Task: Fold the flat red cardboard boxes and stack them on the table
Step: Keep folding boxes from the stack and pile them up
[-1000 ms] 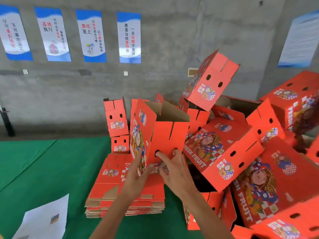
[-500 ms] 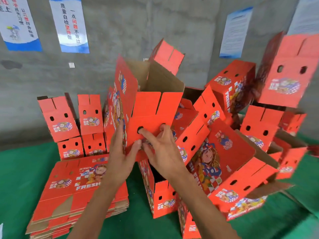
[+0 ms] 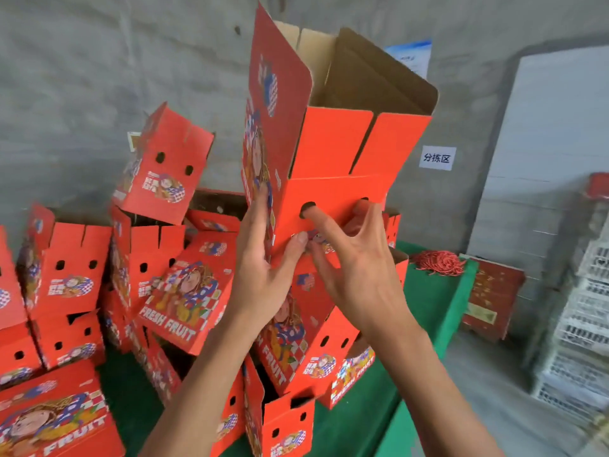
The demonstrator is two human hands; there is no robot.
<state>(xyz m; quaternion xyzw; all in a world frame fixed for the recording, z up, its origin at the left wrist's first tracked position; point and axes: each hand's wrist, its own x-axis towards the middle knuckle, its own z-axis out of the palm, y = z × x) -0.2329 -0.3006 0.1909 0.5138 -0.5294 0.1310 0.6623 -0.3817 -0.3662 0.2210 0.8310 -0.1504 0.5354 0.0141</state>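
Hands hold one opened red box (image 3: 333, 159) up above the heap, its top flaps standing and its brown inside showing. The left hand (image 3: 263, 258) lies flat along the printed side panel with straight fingers, its thumb pressing the lower edge of the end panel. The right hand (image 3: 354, 262) grips that end panel: two fingers (image 3: 316, 219) are hooked into the two round holes there, the thumb bent below them.

Folded boxes (image 3: 184, 291) lie tumbled beneath and to the left, on the green table (image 3: 431, 301). About ten can be made out, though the overlaps and motion blur prevent a firm count. One tilted box (image 3: 164, 169) perches at the top of the heap, its two holes facing the camera. Several carry the words FRESH FRUIT and a cartoon figure.

One tangle of red bands (image 3: 436, 262) lies at the far right corner of the table, well apart from the held box. One dark red carton (image 3: 491, 291) stands on the floor just beyond that corner. White crates (image 3: 583, 324) are stacked at the right edge, too blurred to count. Two paper signs hang on the grey concrete wall (image 3: 82, 77): a small white label (image 3: 436, 158) and a blue-topped notice (image 3: 412, 57), partly hidden behind the raised box.
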